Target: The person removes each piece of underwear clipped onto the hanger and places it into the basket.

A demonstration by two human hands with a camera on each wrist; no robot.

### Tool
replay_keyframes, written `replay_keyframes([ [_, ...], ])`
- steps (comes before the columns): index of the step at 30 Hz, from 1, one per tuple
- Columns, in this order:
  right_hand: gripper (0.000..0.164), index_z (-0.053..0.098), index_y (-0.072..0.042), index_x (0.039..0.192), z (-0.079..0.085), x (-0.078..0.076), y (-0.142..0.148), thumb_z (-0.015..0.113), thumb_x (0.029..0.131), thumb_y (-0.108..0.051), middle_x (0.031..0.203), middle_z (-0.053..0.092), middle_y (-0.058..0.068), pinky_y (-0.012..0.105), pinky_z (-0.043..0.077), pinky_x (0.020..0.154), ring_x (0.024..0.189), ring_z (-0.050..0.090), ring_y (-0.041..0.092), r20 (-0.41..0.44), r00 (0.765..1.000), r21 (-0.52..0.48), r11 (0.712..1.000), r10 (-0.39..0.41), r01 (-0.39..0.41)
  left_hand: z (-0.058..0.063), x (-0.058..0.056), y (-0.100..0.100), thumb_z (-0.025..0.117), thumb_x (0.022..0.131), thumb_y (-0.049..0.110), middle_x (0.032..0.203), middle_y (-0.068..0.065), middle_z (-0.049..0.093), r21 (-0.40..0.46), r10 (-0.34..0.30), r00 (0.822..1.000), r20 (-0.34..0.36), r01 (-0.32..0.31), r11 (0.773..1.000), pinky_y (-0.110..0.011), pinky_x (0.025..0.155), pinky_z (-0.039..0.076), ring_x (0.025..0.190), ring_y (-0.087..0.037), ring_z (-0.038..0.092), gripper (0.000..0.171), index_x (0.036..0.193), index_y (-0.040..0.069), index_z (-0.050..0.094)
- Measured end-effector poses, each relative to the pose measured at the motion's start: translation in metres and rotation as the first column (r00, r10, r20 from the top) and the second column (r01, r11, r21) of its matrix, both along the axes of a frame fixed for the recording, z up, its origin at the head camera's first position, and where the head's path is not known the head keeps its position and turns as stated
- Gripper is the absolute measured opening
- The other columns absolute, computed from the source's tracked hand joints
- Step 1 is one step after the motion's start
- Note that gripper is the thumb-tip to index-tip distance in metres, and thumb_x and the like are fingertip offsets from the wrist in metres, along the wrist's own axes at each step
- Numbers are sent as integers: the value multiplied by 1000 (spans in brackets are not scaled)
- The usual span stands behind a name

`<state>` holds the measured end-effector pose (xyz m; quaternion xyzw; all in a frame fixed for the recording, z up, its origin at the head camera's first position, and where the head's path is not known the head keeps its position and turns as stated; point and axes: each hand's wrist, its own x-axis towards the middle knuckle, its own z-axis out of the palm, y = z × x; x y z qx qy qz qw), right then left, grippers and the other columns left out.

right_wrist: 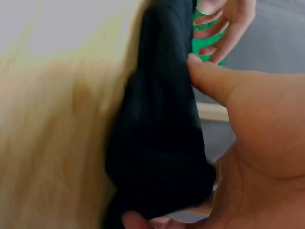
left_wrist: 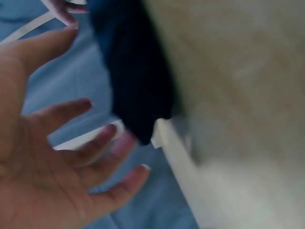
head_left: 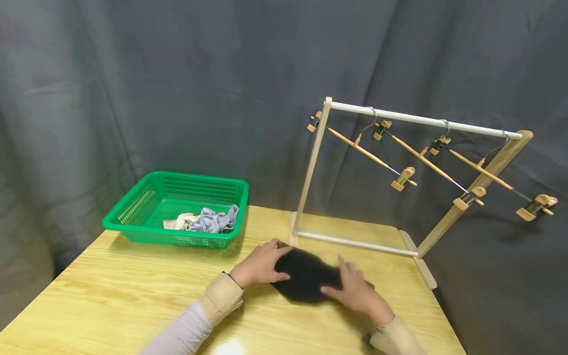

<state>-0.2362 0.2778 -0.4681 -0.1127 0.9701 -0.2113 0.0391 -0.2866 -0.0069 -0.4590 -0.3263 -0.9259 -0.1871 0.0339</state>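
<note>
A black piece of cloth (head_left: 306,276) lies on the table in front of me, its kind hard to make out. At its left edge is my left hand (head_left: 262,264), fingers spread and loosely bent. The left wrist view shows this hand (left_wrist: 71,157) with the fingertips close to the dark cloth (left_wrist: 138,71); contact is unclear. My right hand (head_left: 357,291), blurred, lies over the cloth's right end with the fingers apart. In the right wrist view, its thumb (right_wrist: 214,78) touches one edge of the cloth (right_wrist: 157,129), and a fingertip shows at the bottom.
A green plastic basket (head_left: 133,228) stands at the back left, holding a grey-blue crumpled cloth (head_left: 213,221) and a cream one (head_left: 182,221). On the right, a wooden rack with a white rail (head_left: 412,118) carries three clip hangers (head_left: 364,152). Dark curtains (head_left: 239,88) hang behind the table.
</note>
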Motion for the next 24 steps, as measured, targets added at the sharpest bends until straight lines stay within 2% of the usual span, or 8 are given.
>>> replay_keyframes([
  [3,111,21,4,151,-10,-4,-7,71,76,-62,143,32,37,73,35,97,126,32,64,5,1000,22,999,31,-31,-10,1,5,80,75,46,132,-12,48,-56,13,999,52,-10,998,-40,91,49,114,-25,55,84,146,17,45],
  [7,108,30,4,146,-12,-9,-22,79,70,-56,131,44,32,70,42,92,118,42,57,-49,992,47,992,117,-114,-14,0,9,85,72,33,127,-11,47,-40,-23,994,107,28,999,-31,91,51,111,-21,54,86,145,13,44],
  [12,95,38,4,140,-6,-17,-45,84,70,-41,123,51,28,62,48,89,110,51,47,-97,973,51,977,210,-206,-10,-2,18,85,68,13,119,-10,50,15,-107,987,118,106,994,-27,85,52,101,-17,55,77,137,13,52],
  [16,84,40,4,135,-1,-24,-71,84,72,-30,124,51,29,59,48,91,111,53,46,-74,964,39,967,254,-252,-9,-6,21,84,65,11,107,-7,58,18,-141,986,94,140,990,-25,80,51,93,-15,56,58,118,12,60],
  [20,72,42,4,127,2,-26,-92,83,71,-16,118,53,27,54,51,87,105,58,43,-16,969,18,969,247,-247,-10,-9,18,85,62,9,91,-2,64,34,-146,984,105,143,989,-23,74,50,83,-13,58,44,98,11,60],
  [22,67,42,3,123,2,-26,-97,81,71,-10,114,54,24,50,53,82,101,59,39,17,975,-5,975,220,-220,-11,-10,18,84,60,6,87,0,65,56,-149,981,125,143,988,-21,71,49,79,-11,58,42,94,12,60],
  [24,60,42,2,121,-2,-26,-98,77,72,-5,111,55,22,48,54,80,98,60,36,15,980,-29,980,199,-199,-16,-11,18,84,60,6,83,2,65,92,-159,978,132,147,985,-18,68,48,75,-8,57,40,91,13,60],
])
